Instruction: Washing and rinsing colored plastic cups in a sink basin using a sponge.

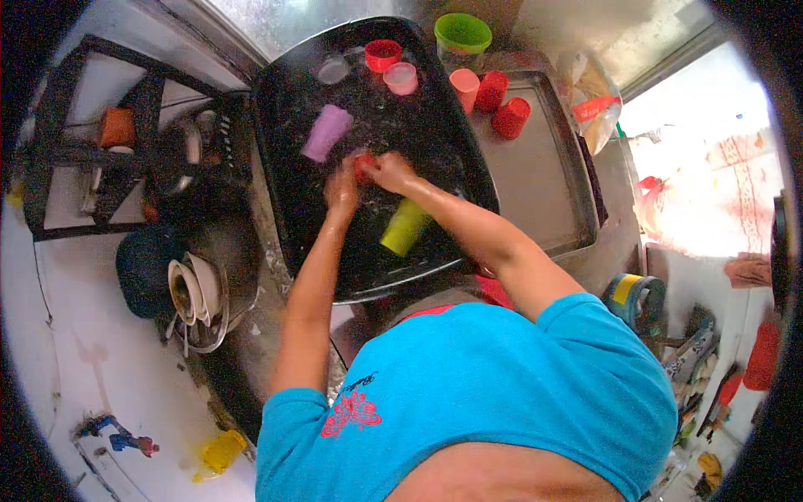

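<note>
Over a large black plastic tub (386, 283), both my hands are at a small red object (364, 165), possibly a cup, blurred by motion. My left hand (342, 188) is on its left side, and my right hand (392, 172) grips it from the right. Up and left of my left hand lies a purple cup (327, 133). A yellow-green cup (404, 229) lies on its side below my right forearm. Near the tub's far end are a red cup (382, 56), a pink cup (400, 79) and a clear round container or lid (333, 69).
Right of the tub, a rectangular metal tray (586, 207) holds a salmon cup (465, 90) and red cups (510, 118). A green-rimmed container (463, 34) stands behind. At left are a dark rack (56, 157) and stacked bowls (188, 292).
</note>
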Tool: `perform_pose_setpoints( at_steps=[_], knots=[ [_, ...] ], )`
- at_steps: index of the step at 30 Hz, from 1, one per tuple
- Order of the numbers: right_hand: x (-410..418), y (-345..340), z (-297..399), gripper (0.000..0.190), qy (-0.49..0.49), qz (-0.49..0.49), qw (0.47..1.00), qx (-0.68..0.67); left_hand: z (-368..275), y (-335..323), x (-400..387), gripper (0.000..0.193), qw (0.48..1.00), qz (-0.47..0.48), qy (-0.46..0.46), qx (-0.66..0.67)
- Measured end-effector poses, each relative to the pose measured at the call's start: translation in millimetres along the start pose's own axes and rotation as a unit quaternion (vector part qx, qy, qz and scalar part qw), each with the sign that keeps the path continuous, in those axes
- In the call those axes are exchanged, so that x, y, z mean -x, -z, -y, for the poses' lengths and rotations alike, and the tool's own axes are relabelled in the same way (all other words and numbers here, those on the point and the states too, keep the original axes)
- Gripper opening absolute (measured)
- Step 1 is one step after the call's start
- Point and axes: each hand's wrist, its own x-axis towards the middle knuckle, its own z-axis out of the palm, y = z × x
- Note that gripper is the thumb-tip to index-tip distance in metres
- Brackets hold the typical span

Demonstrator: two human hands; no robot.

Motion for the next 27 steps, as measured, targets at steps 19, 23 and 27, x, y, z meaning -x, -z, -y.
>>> perform_pose_setpoints(
  at_steps=[19, 23, 27],
  knots=[
    [8, -15, -4, 0.027, -0.029, 0.153, 0.936, -0.315, 23, 18, 15, 0.065, 0.984, 0.123, -0.071, 0.11],
    [2, 29, 6, 0.049, -0.071, 0.09, 0.968, -0.224, 33, 53, 7, 0.066, 0.887, 0.201, -0.081, 0.408],
    [8, 61, 33, 0.066, 0.004, -0.038, 0.99, -0.139, 8, 127, 8, 0.054, 0.946, 0.198, 0.004, 0.256]
  ],
)
